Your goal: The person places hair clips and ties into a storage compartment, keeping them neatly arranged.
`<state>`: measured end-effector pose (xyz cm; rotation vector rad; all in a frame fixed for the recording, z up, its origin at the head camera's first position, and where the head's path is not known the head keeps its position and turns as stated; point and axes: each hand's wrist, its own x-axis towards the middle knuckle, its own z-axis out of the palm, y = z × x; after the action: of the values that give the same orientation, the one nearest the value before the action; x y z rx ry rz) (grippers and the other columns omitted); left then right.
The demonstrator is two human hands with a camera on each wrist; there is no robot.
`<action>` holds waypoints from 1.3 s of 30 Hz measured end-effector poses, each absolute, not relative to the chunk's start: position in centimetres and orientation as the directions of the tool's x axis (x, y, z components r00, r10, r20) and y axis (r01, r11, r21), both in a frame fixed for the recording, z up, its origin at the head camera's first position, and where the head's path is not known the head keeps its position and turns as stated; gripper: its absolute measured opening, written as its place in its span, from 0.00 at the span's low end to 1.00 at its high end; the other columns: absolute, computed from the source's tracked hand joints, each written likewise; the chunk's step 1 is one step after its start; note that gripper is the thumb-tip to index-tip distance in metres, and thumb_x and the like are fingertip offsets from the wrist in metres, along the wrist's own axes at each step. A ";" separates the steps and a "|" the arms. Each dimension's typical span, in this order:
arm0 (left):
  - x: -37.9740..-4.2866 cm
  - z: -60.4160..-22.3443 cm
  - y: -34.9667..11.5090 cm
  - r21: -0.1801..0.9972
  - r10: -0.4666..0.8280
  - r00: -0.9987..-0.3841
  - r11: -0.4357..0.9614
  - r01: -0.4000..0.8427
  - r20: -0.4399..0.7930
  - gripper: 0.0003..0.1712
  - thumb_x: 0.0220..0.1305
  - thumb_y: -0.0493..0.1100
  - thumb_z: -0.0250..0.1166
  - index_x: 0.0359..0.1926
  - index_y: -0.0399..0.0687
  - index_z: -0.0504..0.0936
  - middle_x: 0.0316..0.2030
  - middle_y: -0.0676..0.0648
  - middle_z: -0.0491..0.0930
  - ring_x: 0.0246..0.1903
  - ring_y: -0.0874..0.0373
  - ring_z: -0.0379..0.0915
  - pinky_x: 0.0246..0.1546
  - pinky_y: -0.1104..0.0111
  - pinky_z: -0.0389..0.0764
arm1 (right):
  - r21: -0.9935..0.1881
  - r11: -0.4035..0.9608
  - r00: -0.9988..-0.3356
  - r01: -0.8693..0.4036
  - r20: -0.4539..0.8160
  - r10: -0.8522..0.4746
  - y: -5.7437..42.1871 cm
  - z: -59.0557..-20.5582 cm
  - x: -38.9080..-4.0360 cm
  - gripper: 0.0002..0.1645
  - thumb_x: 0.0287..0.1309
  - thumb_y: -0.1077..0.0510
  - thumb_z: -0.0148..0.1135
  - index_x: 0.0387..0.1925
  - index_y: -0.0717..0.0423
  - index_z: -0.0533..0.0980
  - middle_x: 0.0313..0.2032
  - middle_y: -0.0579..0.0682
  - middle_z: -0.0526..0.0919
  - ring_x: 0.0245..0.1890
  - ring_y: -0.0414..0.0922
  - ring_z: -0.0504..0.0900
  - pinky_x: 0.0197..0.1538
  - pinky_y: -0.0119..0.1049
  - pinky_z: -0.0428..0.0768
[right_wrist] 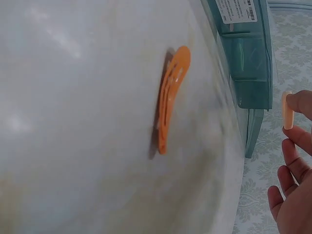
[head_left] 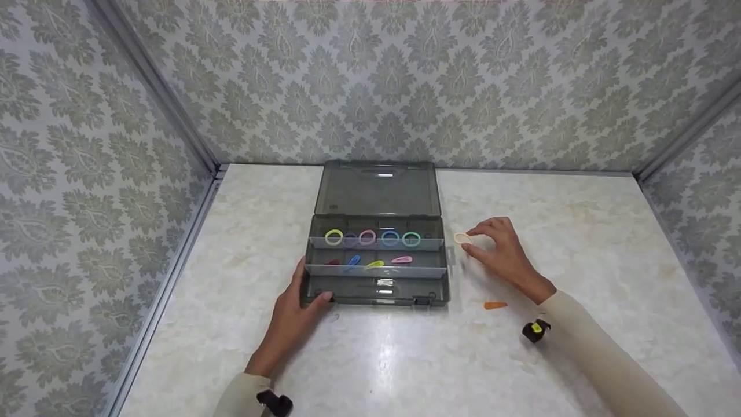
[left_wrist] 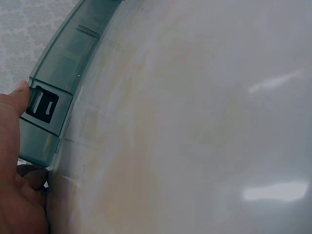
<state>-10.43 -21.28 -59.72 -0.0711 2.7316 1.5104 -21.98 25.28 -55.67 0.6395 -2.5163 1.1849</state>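
Note:
A dark translucent organizer box lies on the table with its lid raised at the back. My left hand holds its front left corner, thumb on the front edge and fingers along the left side. To the right of the box, my right hand pinches a pale peach hair tie between thumb and fingertips, above the table. Hair ties in yellow, purple, pink, blue and green stand in the back row. The middle row holds several snap hair clips.
An orange snap hair clip lies on the table to the right of the box, below the right hand. The front row of the box shows only reflections. Patterned walls close off the back and both sides.

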 end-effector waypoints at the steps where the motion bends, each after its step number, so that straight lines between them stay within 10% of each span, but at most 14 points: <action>1: -10.4 -59.7 -21.3 0.848 -0.030 -0.999 0.528 -0.049 -0.039 0.59 0.75 0.67 0.70 0.91 0.65 0.44 0.87 0.49 0.55 0.85 0.45 0.51 0.83 0.41 0.56 | -0.658 0.563 -0.864 -0.500 0.424 -0.272 25.1 -55.6 -22.2 0.13 0.59 0.64 0.84 0.45 0.62 0.90 0.45 0.58 0.84 0.54 0.59 0.73 0.57 0.53 0.71; 39: -10.2 -59.7 -21.5 0.851 -0.007 -1.000 0.525 -0.005 -0.002 0.59 0.75 0.66 0.70 0.92 0.63 0.45 0.87 0.48 0.56 0.85 0.46 0.53 0.82 0.42 0.59 | -0.614 0.686 -0.906 -0.390 0.121 -0.406 19.7 -52.8 -26.5 0.14 0.68 0.54 0.80 0.49 0.58 0.91 0.46 0.57 0.77 0.48 0.54 0.67 0.51 0.50 0.67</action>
<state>-10.17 -21.50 -59.69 -0.0114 2.7453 1.5311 -26.48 19.65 -52.79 0.6863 -2.9073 1.0496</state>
